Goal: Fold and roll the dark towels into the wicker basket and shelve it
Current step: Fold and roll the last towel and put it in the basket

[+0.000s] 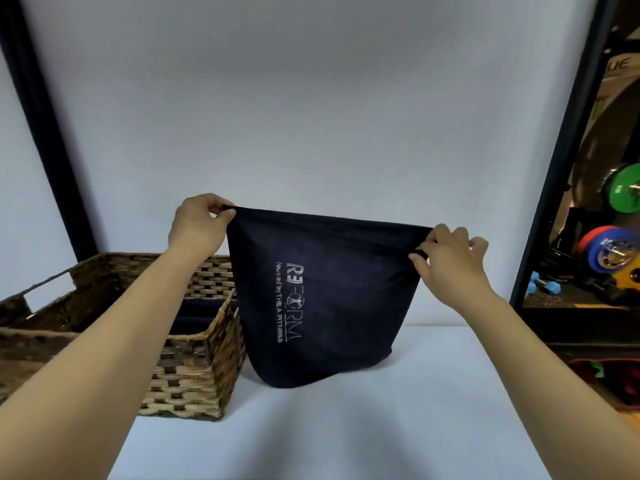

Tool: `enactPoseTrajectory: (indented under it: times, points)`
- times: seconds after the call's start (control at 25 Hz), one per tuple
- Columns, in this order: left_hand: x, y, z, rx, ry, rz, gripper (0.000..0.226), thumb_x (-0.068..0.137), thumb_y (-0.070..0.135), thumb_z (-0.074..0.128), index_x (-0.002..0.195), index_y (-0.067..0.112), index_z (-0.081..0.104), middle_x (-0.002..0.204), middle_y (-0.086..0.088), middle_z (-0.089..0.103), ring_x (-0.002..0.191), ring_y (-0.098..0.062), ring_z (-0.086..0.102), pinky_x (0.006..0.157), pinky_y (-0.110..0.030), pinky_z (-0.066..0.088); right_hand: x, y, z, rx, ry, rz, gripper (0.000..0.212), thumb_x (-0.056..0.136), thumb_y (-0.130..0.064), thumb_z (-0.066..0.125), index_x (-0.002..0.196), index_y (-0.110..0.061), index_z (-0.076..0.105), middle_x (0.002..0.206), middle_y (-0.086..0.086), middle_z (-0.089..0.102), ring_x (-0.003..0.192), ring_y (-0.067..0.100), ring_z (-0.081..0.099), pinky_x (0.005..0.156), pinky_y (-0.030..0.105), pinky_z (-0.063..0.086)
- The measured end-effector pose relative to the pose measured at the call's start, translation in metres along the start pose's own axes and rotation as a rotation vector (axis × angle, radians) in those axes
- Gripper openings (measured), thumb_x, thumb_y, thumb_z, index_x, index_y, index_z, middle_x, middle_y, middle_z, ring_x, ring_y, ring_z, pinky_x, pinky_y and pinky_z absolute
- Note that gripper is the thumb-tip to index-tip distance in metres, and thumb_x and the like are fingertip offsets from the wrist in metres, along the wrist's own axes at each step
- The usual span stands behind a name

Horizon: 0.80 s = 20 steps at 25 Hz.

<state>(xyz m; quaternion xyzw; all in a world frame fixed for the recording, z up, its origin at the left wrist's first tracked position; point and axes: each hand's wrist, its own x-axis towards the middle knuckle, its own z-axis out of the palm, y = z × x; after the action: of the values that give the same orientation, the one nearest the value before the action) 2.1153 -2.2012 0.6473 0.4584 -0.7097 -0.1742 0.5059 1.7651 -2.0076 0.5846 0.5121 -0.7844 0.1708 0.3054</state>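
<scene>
Both bare forearms extend forward from the lower corners of the view over a white table [346,427].

The basket [194,368] stands on the table at the left, under and beside the left forearm. It is woven wicker, brown and tan, with a cut-out handle slot in its left wall. Dark rolled towels [197,315] lie inside it against the right-hand wall; their number cannot be told.

The towel [329,299] hangs just right of the basket, held up above the table. It is dark navy and carries white lettering, turned sideways, that reads "REFORM" with a smaller line beside it. Its top edge is stretched nearly taut between the two hands and slopes down slightly toward the right. Its lower edge is rounded and reaches down to the table surface; whether it touches cannot be told. Its left side overlaps the basket's right corner in the view.

The left hand [197,226] pinches the towel's upper left corner between thumb and curled fingers. The right hand [450,265] pinches the upper right corner between thumb and forefinger, with the other fingers loosely spread above.

A plain white wall [311,98] stands behind the table. A black post [45,116] runs diagonally at the far left, and another black post [561,150] at the right. Beyond the right post lie weight plates [623,192] in green, red and blue, and blue dumbbells [543,287] on the floor.
</scene>
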Motion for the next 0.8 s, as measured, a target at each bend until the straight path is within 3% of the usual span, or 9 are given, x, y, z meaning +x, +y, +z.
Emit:
enactPoseTrajectory:
  times: [0.24, 0.4, 0.56, 0.64, 0.72, 0.8]
  points:
    - [0.006, 0.002, 0.0, 0.043, -0.036, 0.008, 0.004, 0.097, 0.025, 0.065, 0.098, 0.027, 0.068, 0.101, 0.007, 0.065, 0.103, -0.02, 0.06, 0.091, -0.036, 0.048, 0.02, -0.001, -0.042, -0.107, 0.021, 0.056, 0.032, 0.099, -0.047, 0.05, 0.113, -0.025, 0.07, 0.106, 0.001, 0.051, 0.105, 0.028, 0.041, 0.09, 0.045, 0.025]
    - [0.008, 0.005, -0.004, 0.09, -0.071, 0.035, 0.004, 0.097, 0.028, 0.064, 0.099, 0.03, 0.067, 0.103, 0.007, 0.065, 0.099, -0.021, 0.06, 0.089, -0.039, 0.05, 0.015, -0.003, -0.052, -0.077, 0.175, 0.046, 0.029, 0.093, -0.04, 0.064, 0.098, -0.015, 0.075, 0.109, 0.007, 0.048, 0.104, 0.035, 0.04, 0.098, 0.052, 0.023]
    - [0.016, 0.0, -0.016, 0.055, -0.064, 0.036, 0.004, 0.097, 0.026, 0.063, 0.098, 0.029, 0.066, 0.102, 0.005, 0.066, 0.096, -0.026, 0.063, 0.089, -0.043, 0.053, 0.004, -0.002, -0.07, 0.047, 0.289, -0.018, 0.024, 0.088, -0.041, 0.073, 0.089, -0.017, 0.077, 0.106, 0.007, 0.045, 0.1, 0.03, 0.036, 0.092, 0.043, 0.02]
    - [0.02, -0.007, -0.024, -0.009, -0.089, -0.001, 0.004, 0.097, 0.024, 0.065, 0.096, 0.028, 0.067, 0.1, 0.002, 0.066, 0.096, -0.032, 0.067, 0.086, -0.041, 0.053, -0.008, 0.0, -0.076, -0.017, 0.171, -0.057, 0.032, 0.086, -0.051, 0.071, 0.088, -0.021, 0.078, 0.11, 0.005, 0.048, 0.104, 0.03, 0.038, 0.096, 0.043, 0.018]
    - [0.019, -0.011, -0.029, 0.009, -0.143, 0.014, 0.006, 0.096, 0.023, 0.066, 0.093, 0.028, 0.067, 0.098, 0.002, 0.066, 0.095, -0.032, 0.068, 0.085, -0.04, 0.053, -0.021, 0.0, -0.071, -0.121, -0.049, -0.105, 0.042, 0.089, -0.062, 0.057, 0.095, -0.027, 0.078, 0.113, -0.001, 0.049, 0.108, 0.025, 0.039, 0.101, 0.047, 0.017]
    - [0.016, -0.009, -0.032, 0.042, -0.176, 0.051, 0.01, 0.096, 0.025, 0.066, 0.089, 0.032, 0.067, 0.096, 0.006, 0.065, 0.092, -0.031, 0.067, 0.088, -0.045, 0.055, -0.029, 0.001, -0.068, -0.14, -0.157, -0.063, 0.052, 0.094, -0.066, 0.04, 0.093, -0.029, 0.076, 0.109, -0.005, 0.055, 0.105, 0.021, 0.043, 0.099, 0.045, 0.019]
